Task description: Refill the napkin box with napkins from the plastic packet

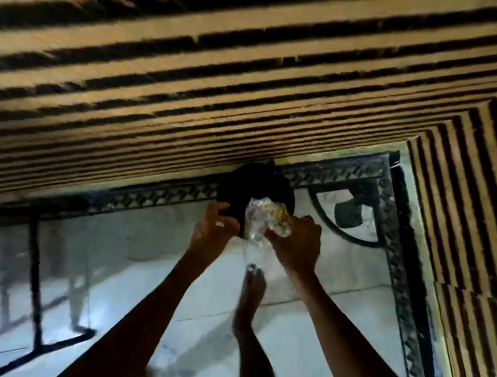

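Note:
My right hand (295,245) grips a crumpled clear plastic packet (263,219) with some yellow print on it. My left hand (216,227) holds the edge of a black rounded object (251,185), a bag or a container; I cannot tell which. The packet is pressed against this black object, at or in its opening. Both hands are close together, low down by the table's edge. No napkins and no napkin box can be made out in this blurred view.
A wooden slatted tabletop (195,64) fills the upper view and runs down the right side. Below it is a black ornate metal frame (395,246) over white floor tiles (137,255). A bare foot (250,297) stands under my hands. Black metal bars (35,277) are at left.

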Available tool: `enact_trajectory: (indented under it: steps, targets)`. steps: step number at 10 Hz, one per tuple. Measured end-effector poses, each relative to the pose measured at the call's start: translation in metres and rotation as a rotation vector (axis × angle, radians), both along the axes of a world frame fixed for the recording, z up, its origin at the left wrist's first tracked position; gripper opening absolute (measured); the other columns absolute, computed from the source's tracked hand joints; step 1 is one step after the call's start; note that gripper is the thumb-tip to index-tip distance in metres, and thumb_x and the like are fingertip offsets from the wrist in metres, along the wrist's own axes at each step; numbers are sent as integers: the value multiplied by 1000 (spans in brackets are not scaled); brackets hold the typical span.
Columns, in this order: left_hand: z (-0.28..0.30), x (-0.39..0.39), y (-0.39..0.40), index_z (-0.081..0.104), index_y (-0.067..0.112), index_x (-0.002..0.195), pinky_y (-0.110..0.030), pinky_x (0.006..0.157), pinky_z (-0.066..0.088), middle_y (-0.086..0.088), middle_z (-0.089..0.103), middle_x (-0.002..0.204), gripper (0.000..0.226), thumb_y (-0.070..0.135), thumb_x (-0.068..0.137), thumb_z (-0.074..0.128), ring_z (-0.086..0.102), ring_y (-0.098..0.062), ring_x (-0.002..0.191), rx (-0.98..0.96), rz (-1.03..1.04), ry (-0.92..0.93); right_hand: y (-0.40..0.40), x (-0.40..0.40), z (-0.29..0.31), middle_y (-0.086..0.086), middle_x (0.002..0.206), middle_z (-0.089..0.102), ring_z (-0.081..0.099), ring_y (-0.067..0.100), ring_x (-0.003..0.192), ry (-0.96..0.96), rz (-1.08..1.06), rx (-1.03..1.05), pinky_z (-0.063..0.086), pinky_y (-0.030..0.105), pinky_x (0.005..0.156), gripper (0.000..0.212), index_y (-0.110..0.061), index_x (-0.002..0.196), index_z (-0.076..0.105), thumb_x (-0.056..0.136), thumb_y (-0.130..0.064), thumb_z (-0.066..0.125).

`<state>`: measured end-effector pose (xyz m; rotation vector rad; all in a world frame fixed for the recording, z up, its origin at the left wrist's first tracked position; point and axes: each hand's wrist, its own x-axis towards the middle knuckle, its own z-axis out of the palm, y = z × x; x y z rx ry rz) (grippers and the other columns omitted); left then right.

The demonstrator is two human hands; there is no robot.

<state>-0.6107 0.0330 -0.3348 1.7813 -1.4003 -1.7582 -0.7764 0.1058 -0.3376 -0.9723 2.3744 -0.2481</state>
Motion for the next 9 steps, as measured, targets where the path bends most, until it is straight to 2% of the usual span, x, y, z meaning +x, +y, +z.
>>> enact_trajectory:
  steps: [1,2,3,4,5,6,7,8,9]
  targets:
    - [-90,-31,-25,55,9,115,-12,52,50,11,70,69,29,-2,88,62,63,7,56,59,7,-8,-39,-29,-110,19,104,65,62,35,98,-92,-70,-78,47,34,67,58,-5,102,67,70,-54,69]
    - [-164,-43,-41,55,1,119,-10,56,49,-3,62,83,28,-5,91,55,62,8,55,49,-24,-22,-66,-35,-216,22,124,63,62,36,113,-119,-66,-183,50,37,87,78,3,128,55,75,-54,55]
    - [-231,-41,-41,57,1,115,-22,66,51,-6,63,82,26,-4,90,57,65,-6,64,41,0,-67,-82,-37,-287,26,133,52,59,42,111,-119,16,-51,51,45,86,77,2,144,32,83,-36,61]
    - [-282,-34,-38,58,7,115,-22,66,52,0,66,83,29,3,86,63,64,-15,73,35,7,-79,-84,-41,-362,26,144,43,48,44,125,-95,220,98,44,45,100,70,-6,149,26,89,-27,54]
    - [-301,-28,-33,56,17,112,-18,62,49,-7,69,91,35,12,79,67,67,-22,79,10,-7,-97,-79,-39,-379,25,147,40,45,42,128,-162,262,112,41,42,104,64,-4,149,26,92,-23,49]
    - [-291,-23,-28,57,10,116,-12,60,47,-11,69,96,31,5,86,64,67,-26,83,-8,-25,-127,-70,-34,-340,27,129,57,55,41,117,-191,228,-35,48,42,94,49,0,138,43,92,-14,51]
    - [-253,-23,-26,61,11,113,-14,61,45,-11,70,99,27,14,86,66,69,-28,86,5,-44,-125,-56,-35,-287,17,105,72,67,32,103,-317,208,-88,52,38,88,28,-2,114,65,91,-15,55]
    - [-191,-29,-30,64,6,108,-6,57,44,-11,68,95,20,6,88,63,66,-23,82,-17,0,-74,-44,-39,-218,7,96,73,67,14,89,-460,46,-99,53,22,78,19,-8,104,69,90,-17,61]
    - [-106,-23,-25,64,-3,106,-5,55,43,-14,67,93,19,2,88,61,63,-7,72,-43,12,61,-31,-34,-123,-2,86,70,63,5,78,-515,-59,-132,43,2,63,16,-14,101,71,88,-19,64]
